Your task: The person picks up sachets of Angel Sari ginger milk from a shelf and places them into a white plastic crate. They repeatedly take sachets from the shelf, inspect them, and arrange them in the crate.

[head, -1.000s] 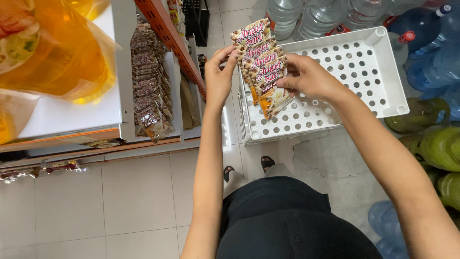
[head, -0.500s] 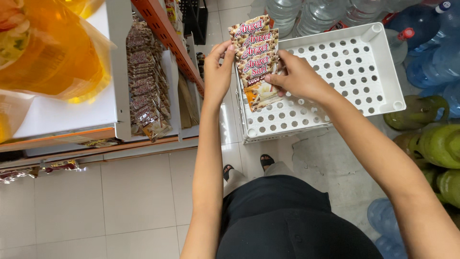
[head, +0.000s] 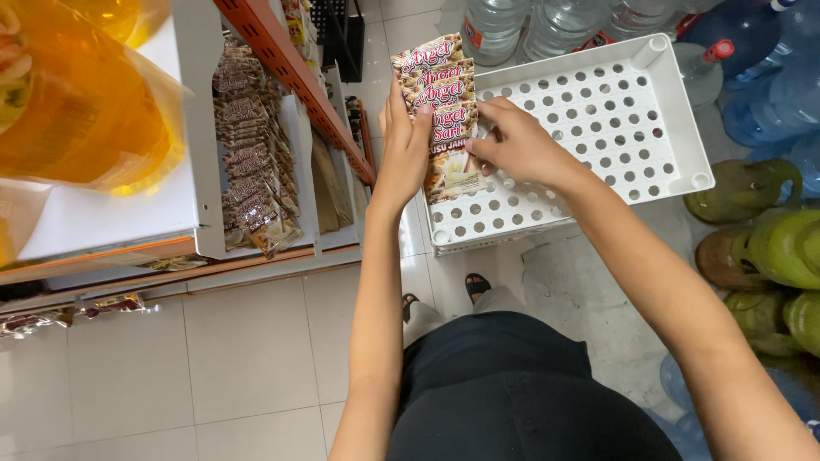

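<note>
Fingertips of my right hand (head: 512, 145) pinch the bottom sachet's right edge; left hand (head: 406, 141) fingers lie flat and together along the left side of the sachet strip (head: 444, 107), thumb behind, can't see it. Strip hangs upright over the white perforated crate (head: 632, 145), not touching it afaict. Looks light, floppy, slick foil w/ tear seams btwn packs, so best held at edges/seams, not mid-pack. Shelf bin of similar sachets (head: 252, 162) sits to the left.

Counted: two hands (head: 406, 145) (head: 517, 145); four sachets (head: 444, 115) visible in the strip; one white crate (head: 598, 128); three clear bottles (head: 559, 21); one oil pouch (head: 81, 111).
</note>
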